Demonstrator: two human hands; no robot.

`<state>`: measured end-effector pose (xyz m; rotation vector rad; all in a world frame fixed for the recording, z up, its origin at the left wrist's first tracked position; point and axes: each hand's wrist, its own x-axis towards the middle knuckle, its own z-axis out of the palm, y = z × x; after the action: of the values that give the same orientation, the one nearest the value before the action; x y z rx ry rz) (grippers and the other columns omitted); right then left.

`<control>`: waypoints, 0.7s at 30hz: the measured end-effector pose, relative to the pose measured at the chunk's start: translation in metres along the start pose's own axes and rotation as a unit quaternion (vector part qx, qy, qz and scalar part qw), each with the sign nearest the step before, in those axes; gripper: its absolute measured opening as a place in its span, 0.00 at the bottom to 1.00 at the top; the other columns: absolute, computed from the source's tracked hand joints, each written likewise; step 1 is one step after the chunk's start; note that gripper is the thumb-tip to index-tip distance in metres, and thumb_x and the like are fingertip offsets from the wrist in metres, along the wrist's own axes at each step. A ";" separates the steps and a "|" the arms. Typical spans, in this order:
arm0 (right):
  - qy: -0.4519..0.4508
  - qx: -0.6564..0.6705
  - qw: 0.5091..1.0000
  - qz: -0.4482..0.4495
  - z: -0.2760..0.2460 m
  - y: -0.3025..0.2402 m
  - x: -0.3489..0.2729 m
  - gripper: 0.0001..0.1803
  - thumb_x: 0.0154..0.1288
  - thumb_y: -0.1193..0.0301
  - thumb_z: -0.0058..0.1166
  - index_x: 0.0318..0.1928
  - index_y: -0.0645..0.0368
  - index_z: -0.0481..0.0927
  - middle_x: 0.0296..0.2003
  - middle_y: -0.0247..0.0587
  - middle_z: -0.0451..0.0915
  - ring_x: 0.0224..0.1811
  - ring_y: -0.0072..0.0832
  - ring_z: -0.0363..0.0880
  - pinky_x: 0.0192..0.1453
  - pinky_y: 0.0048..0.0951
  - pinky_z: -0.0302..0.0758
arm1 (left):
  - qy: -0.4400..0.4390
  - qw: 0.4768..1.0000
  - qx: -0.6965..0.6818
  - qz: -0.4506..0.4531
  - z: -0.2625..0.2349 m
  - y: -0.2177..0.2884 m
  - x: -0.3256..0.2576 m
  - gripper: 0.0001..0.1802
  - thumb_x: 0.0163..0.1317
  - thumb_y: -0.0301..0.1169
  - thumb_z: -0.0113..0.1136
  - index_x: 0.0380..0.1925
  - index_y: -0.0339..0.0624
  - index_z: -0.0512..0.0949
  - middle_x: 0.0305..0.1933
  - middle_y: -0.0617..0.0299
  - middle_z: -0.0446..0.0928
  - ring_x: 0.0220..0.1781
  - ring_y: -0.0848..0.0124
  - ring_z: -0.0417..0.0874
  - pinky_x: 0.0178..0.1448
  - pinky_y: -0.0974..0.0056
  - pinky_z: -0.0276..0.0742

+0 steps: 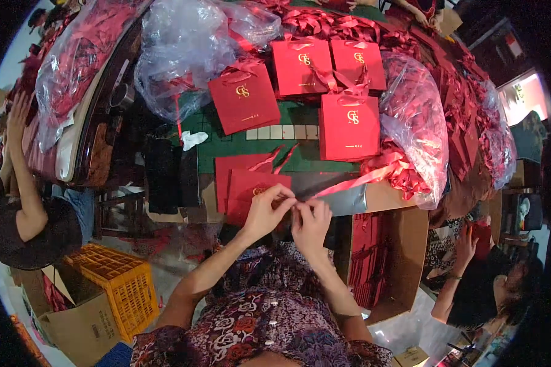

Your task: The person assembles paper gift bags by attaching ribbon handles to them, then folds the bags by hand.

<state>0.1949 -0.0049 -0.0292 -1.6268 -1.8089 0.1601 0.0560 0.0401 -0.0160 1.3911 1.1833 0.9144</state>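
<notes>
My left hand (267, 211) and my right hand (311, 225) meet at the table's near edge, fingers pinched together. From my right hand's fingertips a shiny red ribbon (361, 181) runs up to the right, toward a heap of ribbons (404, 177). Its end between my fingers is too small to make out. Just behind my left hand lie flat red paper bags (242, 189), partly covered by it, with loose ribbon handles at their top. Farther back, finished-looking red gift bags with ribbon handles stand or lie, among them a front one (350, 131) and a tilted one (243, 101).
Clear plastic sacks (183, 55) and a ribbon-filled sack (416, 122) crowd the green tabletop (211, 137). A cardboard box (404, 263) holding red bags stands below right. A yellow crate (131, 293) is at lower left. People work on both sides, one person's arm (26, 177) at left.
</notes>
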 end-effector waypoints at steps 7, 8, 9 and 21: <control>0.021 0.057 0.998 0.019 0.001 -0.014 0.007 0.16 0.55 0.68 0.69 0.43 0.54 0.80 0.43 0.39 0.76 0.45 0.40 0.74 0.48 0.40 0.68 | 0.031 0.997 -0.070 -0.034 -0.013 -0.025 -0.010 0.03 0.65 0.22 0.60 0.36 0.35 0.76 0.33 0.65 0.79 0.39 0.78 0.80 0.45 0.70 0.77; 0.021 0.059 0.998 0.019 0.004 -0.014 0.010 0.16 0.55 0.68 0.69 0.43 0.54 0.80 0.43 0.39 0.76 0.45 0.40 0.74 0.48 0.40 0.68 | 0.038 0.995 -0.086 -0.044 -0.014 -0.026 -0.010 0.02 0.65 0.22 0.60 0.36 0.35 0.76 0.34 0.66 0.79 0.39 0.78 0.79 0.46 0.70 0.77; 0.009 0.109 0.994 0.027 0.008 -0.013 0.012 0.14 0.56 0.69 0.67 0.42 0.55 0.80 0.42 0.39 0.78 0.45 0.39 0.75 0.49 0.40 0.68 | 0.041 0.998 -0.035 -0.009 -0.017 -0.028 -0.008 0.02 0.65 0.22 0.60 0.36 0.35 0.76 0.34 0.65 0.79 0.39 0.78 0.79 0.46 0.70 0.77; -0.075 0.157 0.982 0.076 0.021 -0.005 0.025 0.05 0.63 0.75 0.59 0.38 0.61 0.80 0.33 0.50 0.79 0.36 0.48 0.79 0.39 0.42 0.75 | 0.037 0.893 0.426 0.139 -0.051 -0.004 0.013 0.22 0.50 0.31 0.69 0.48 0.44 0.80 0.50 0.58 0.75 0.52 0.56 0.72 0.52 0.53 0.71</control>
<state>0.1801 0.0246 -0.0324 -1.5566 -1.6658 0.6199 0.0087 0.0642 -0.0128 2.2896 1.5591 0.6463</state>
